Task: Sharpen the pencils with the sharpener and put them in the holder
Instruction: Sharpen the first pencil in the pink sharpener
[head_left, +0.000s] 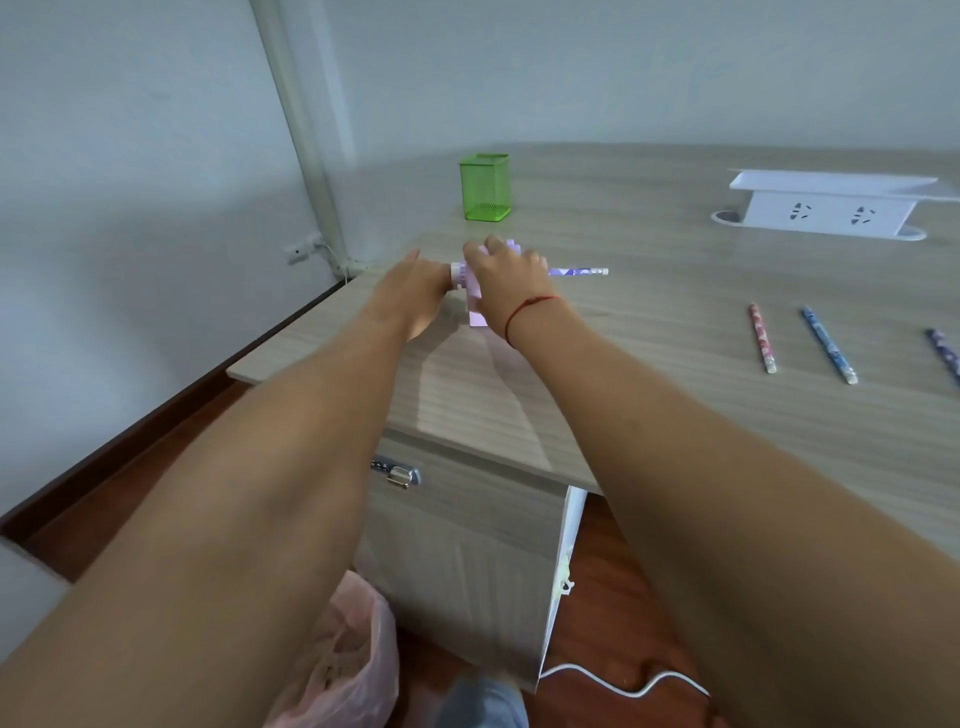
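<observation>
Pale wood-grain desk (675, 441) — grey walls (130, 130), reddish floor (613, 597), green holder (484, 188)

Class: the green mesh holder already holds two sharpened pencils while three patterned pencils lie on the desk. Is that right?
No. The head view shows the green mesh holder empty; three patterned pencils do lie on the wood-grain desk.

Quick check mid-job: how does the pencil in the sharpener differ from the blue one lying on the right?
The purple pencil sticks level out of the sharpener, which the right hand holds; the blue pencil lies loose on the table. The purple pencil runs left to right; the blue pencil lies slanting toward the camera. Both are patterned, with a pale end.
</observation>
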